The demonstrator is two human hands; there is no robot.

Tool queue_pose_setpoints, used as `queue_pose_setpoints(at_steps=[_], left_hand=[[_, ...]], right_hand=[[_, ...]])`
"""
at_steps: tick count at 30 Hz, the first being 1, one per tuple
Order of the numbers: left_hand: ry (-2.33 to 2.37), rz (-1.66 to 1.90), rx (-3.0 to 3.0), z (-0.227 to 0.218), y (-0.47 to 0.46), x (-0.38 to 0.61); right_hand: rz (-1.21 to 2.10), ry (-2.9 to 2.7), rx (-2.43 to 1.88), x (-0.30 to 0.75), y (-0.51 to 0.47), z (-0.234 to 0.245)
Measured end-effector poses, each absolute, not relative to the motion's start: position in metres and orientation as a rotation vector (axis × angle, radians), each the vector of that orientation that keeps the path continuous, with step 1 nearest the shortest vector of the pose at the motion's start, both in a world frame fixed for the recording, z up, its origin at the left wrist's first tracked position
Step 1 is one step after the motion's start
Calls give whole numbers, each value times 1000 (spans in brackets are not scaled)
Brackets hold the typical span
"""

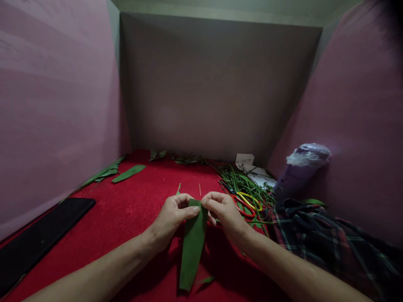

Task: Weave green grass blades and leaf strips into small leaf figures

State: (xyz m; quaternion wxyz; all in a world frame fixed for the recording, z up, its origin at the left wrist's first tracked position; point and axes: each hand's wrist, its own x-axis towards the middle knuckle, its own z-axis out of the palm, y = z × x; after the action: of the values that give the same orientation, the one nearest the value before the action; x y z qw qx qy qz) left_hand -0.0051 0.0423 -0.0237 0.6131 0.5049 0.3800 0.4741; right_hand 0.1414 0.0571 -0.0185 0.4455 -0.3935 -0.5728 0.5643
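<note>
A long green leaf [192,247], cut straight across at its upper end, hangs down between my hands over the red cloth. My left hand [176,212] pinches its upper left corner, thumb lying on the front face. At the upper right corner, the thumb and forefinger of my right hand [223,209] are closed on the leaf's edge. A thin pale sliver [199,189] shows just above those fingertips; whether it is held or lies on the cloth, I cannot tell. A small leaf scrap [207,279] lies near the hanging leaf's lower end.
Scissors [248,203] with red and yellow handles rest on cut green strips [234,178] at right. Behind are white papers [244,160]; further right, a purple plastic-topped object [292,176] and plaid cloth [308,235]. At left lie a dark flat slab [47,235] and leaves [129,173].
</note>
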Motion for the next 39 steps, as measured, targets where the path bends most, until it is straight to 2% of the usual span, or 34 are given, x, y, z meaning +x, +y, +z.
queue_pose_setpoints(at_steps=[18, 31, 39], left_hand=[[838, 1084, 1185, -26, 43, -6], [916, 1203, 1315, -25, 37, -1], [831, 1062, 1173, -24, 41, -4]], right_hand=[[1363, -1405, -959, 144, 61, -21], [1392, -1366, -968, 144, 63, -24], [1350, -1326, -993, 145, 66, -21]])
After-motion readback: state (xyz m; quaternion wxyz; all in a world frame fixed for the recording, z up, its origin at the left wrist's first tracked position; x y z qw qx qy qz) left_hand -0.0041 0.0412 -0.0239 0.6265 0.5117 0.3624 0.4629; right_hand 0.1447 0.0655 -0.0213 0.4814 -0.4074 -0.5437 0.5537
